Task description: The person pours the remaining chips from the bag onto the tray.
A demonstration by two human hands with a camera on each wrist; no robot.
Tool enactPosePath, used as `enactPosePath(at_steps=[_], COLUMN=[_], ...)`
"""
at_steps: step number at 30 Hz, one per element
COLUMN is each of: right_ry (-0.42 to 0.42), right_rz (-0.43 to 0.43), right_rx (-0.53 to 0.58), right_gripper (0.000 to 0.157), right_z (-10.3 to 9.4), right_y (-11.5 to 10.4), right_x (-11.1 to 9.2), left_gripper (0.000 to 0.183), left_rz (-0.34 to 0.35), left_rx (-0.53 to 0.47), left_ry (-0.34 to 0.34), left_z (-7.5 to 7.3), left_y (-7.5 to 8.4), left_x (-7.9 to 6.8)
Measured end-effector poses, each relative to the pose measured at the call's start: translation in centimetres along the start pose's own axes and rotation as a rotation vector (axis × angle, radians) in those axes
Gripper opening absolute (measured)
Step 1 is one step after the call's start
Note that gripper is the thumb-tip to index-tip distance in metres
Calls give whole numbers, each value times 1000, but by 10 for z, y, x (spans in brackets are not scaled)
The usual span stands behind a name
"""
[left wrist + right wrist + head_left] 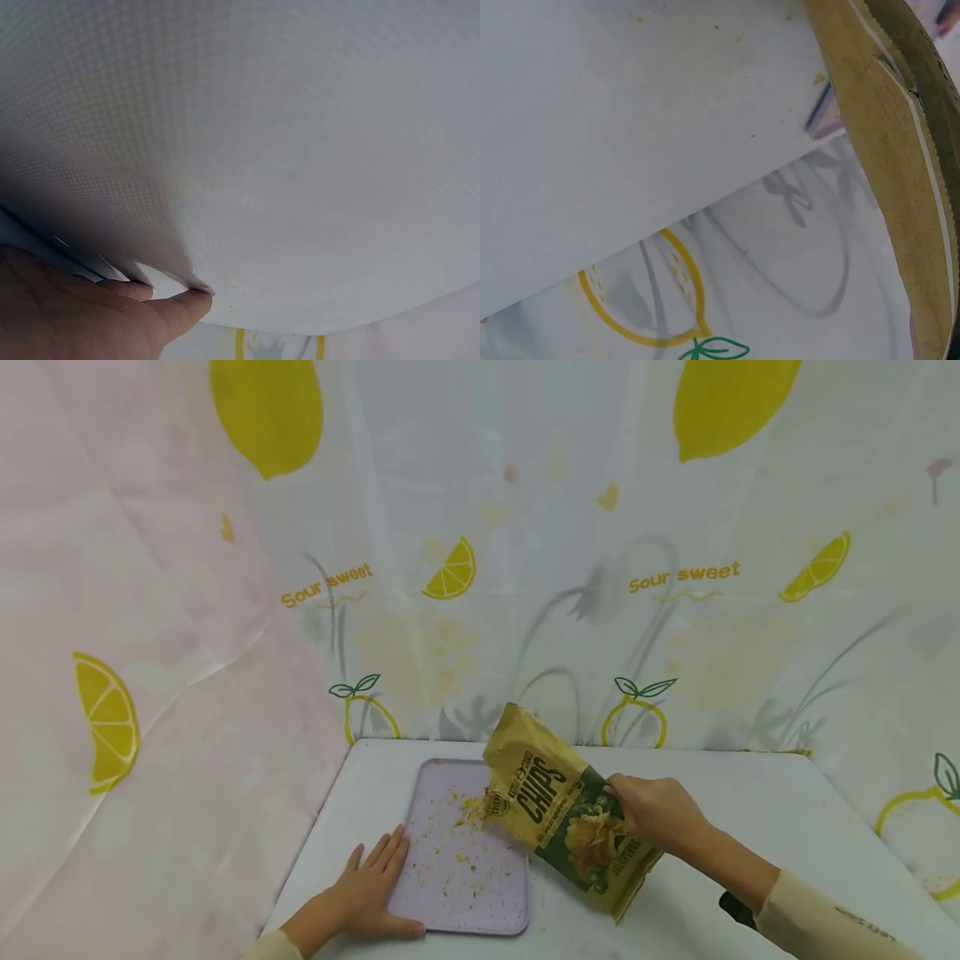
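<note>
A gold and green bag of chips (555, 802) is tilted over the right side of a lilac tray (480, 897), its upper left end above the tray. My right hand (663, 810) grips the bag by its right edge. In the right wrist view the gold back of the bag (885, 172) fills the right side. Yellow chip crumbs (468, 810) lie scattered over the tray, thickest by the bag. My left hand (367, 889) lies with straight, spread fingers along the tray's left edge. In the left wrist view the left hand (82, 319) shows low at the left.
The white table (750, 843) reaches to a lemon-print curtain (525, 610) behind it, with a pink curtain (172, 710) at the left. A few stray crumbs (739, 39) lie on the table. Something black (737, 910) shows under the right wrist.
</note>
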State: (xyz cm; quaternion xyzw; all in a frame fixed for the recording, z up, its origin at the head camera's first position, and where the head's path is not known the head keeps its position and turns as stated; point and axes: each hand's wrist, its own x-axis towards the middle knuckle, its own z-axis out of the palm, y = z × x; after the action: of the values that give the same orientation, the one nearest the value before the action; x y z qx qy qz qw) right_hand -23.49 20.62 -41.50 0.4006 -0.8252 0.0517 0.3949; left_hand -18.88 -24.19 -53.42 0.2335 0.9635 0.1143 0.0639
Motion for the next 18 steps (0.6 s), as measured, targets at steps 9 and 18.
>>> enactPosePath(at_steps=[9,18], right_ry=[52,10], right_rz=[25,46], right_rx=[-20,-19], right_gripper=[48,49], right_z=[3,4], right_y=[-4,-6], right_x=[1,-2], left_gripper=[134,132], left_rz=[-6,-3], left_rx=[5,31], left_ry=[28,14], left_z=[9,4], left_y=[-8,-1], left_x=[0,0])
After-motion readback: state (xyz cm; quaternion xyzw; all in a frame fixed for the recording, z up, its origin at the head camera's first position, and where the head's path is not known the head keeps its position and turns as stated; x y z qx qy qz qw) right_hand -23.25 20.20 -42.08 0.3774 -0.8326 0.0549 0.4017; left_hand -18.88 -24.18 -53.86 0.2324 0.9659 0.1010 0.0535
